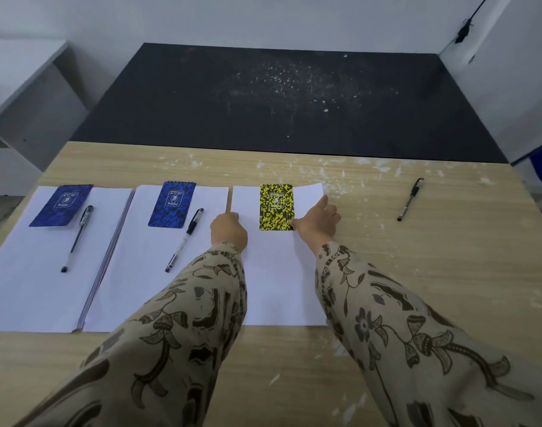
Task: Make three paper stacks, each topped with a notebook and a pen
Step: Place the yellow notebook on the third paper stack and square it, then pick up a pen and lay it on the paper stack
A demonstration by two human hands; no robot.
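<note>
Left stack (26, 272) holds a blue notebook (61, 205) and pen (77, 238); middle stack (134, 288) likewise. Right hand (317, 223) touches the yellow notebook (277, 207) on the third stack (279, 288), left hand (228, 228) at its left edge; spare pen (410, 199) lies apart.

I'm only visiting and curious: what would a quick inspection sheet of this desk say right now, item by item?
Surface: wooden table; black mat behind it.
Job's things: left stack carries left blue notebook and left pen; middle stack carries middle blue notebook and middle pen; right stack carries only the yellow notebook; spare pen lies on bare wood to its right.
Clutter: white specks on wood and mat.
Grips: left hand rests on the right stack's left edge, fingers hidden; right hand open, thumb touching the yellow notebook's corner.
Cables: black cable, upper right wall.
Surroundings: white cabinet left, white panel right.
</note>
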